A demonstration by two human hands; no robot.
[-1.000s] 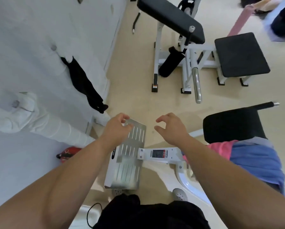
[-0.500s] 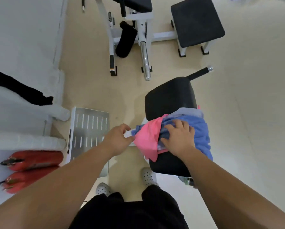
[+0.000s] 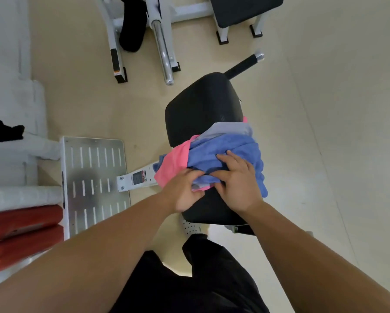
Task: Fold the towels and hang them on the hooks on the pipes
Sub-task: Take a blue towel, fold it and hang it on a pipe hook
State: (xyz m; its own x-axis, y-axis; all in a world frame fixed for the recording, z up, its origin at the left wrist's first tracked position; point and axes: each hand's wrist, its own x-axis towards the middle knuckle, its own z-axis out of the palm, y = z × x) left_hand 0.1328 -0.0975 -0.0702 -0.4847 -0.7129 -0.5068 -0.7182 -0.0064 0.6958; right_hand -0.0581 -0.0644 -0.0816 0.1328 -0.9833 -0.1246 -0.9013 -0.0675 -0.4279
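The towels [image 3: 214, 152] are lying in a soft pile on the black padded seat [image 3: 200, 105]. The left hand [image 3: 185, 190] is pinching a towel edge, and the right hand [image 3: 236, 179] is lying open and flat, pressing on the blue towel [image 3: 225, 145]. They are probably light and floppy, so grabbing corners works best.

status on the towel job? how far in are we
Early. Done: possibly one black cloth already hanging at the wall, far left. In hand: left hand and right hand are on the crumpled pile of blue towel, pink towel and grey towel on the black padded seat. Left: folding and hanging all three.
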